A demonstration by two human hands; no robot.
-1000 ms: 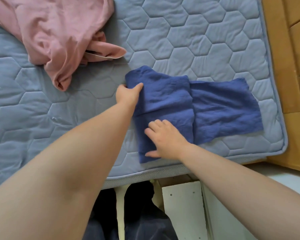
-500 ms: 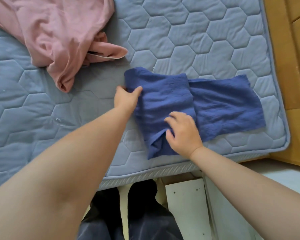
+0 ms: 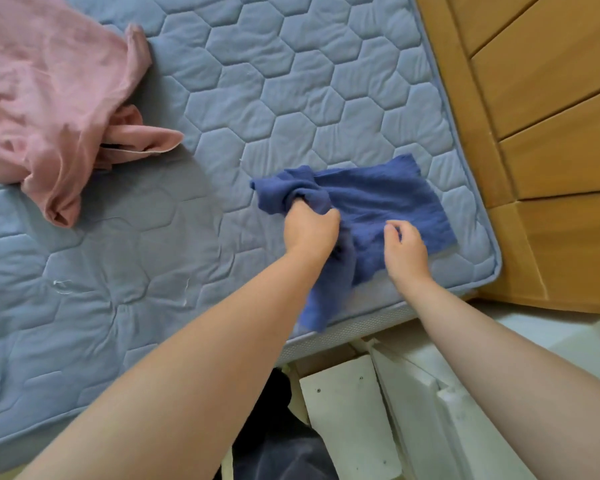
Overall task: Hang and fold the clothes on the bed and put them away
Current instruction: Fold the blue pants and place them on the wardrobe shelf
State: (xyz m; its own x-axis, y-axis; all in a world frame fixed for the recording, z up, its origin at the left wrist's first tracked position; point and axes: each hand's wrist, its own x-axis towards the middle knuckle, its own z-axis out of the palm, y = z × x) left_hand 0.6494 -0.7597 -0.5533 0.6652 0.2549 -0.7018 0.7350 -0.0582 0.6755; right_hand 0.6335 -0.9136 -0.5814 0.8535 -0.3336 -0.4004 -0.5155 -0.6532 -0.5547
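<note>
A dark blue garment (image 3: 378, 202) lies near the front right corner of the blue quilted mattress (image 3: 257, 98). Its left part is bunched up, and a flap hangs over the mattress's front edge. My left hand (image 3: 309, 230) grips that bunched left part with curled fingers. My right hand (image 3: 404, 251) sits on the garment's lower middle with fingers curled at the cloth; whether it pinches the fabric is unclear. A crumpled pink garment (image 3: 49, 109) lies at the far left of the mattress.
A wooden bed frame and wooden panels (image 3: 541, 133) border the mattress on the right. Below the front edge stand white boards (image 3: 354, 410), and dark cloth (image 3: 284, 445) shows beside them. A pale floor (image 3: 568, 341) lies at the lower right.
My left hand has moved right, gathering the blue garment's left part into a bunch. My right hand has shifted right along the cloth. The view has swung, so the garment sits nearer the corner.
</note>
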